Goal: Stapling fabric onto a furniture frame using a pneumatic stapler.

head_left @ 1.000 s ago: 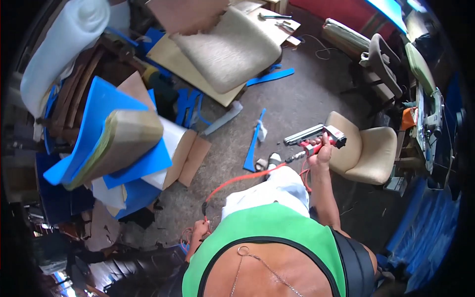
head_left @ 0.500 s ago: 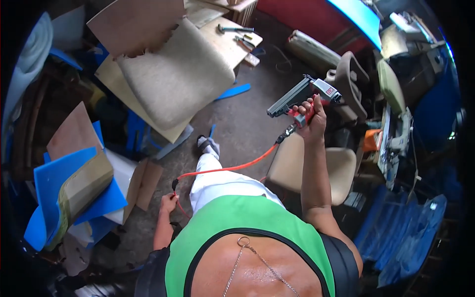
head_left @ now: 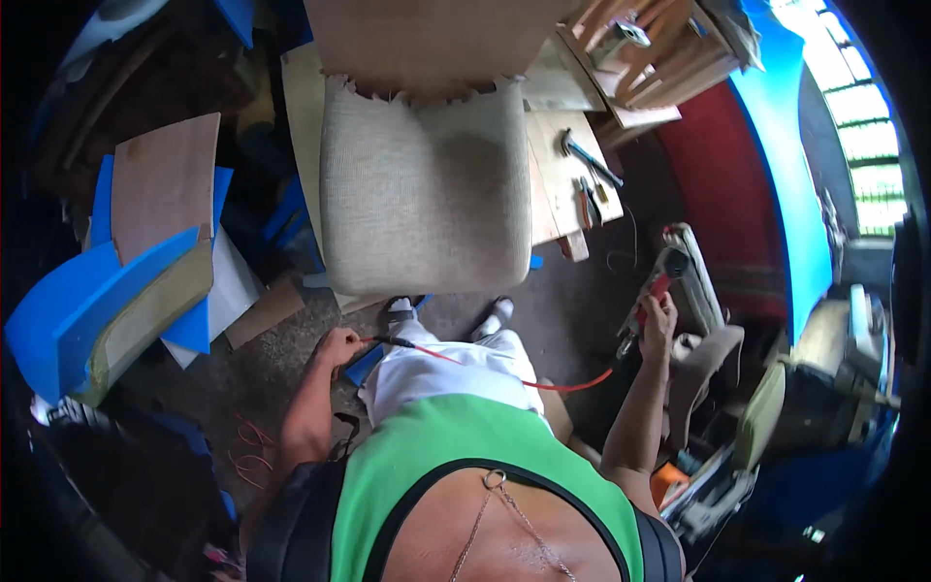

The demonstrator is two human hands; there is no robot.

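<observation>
My left hand [head_left: 339, 346] is closed on the red air hose [head_left: 441, 355] near a black fitting, left of my waist. My right hand [head_left: 656, 322] grips a red, silver and black pneumatic staple gun [head_left: 658, 279], held out to the right, with the hose running from its lower end. Straight ahead, a beige fabric chair seat [head_left: 424, 194] rests on pale boards, with a wooden back panel [head_left: 427, 34] at its far side and a torn edge between them. Right of the seat, a hammer [head_left: 592, 158] and pliers [head_left: 587, 204] lie on a board [head_left: 550, 165].
A pile of blue foam [head_left: 68, 325] and plywood [head_left: 163, 175] stands left. A wooden frame [head_left: 669, 48] is at back right. A red panel [head_left: 727, 184] and blue sheet [head_left: 810, 242] stand right, near stacked chair parts [head_left: 698, 373]. Loose hose [head_left: 250, 451] lies on the floor [head_left: 281, 325].
The view has swung so the chair seat is now centred. My left hand has risen with the hose. My right hand has moved to the right, and the gun is now turned more upright.
</observation>
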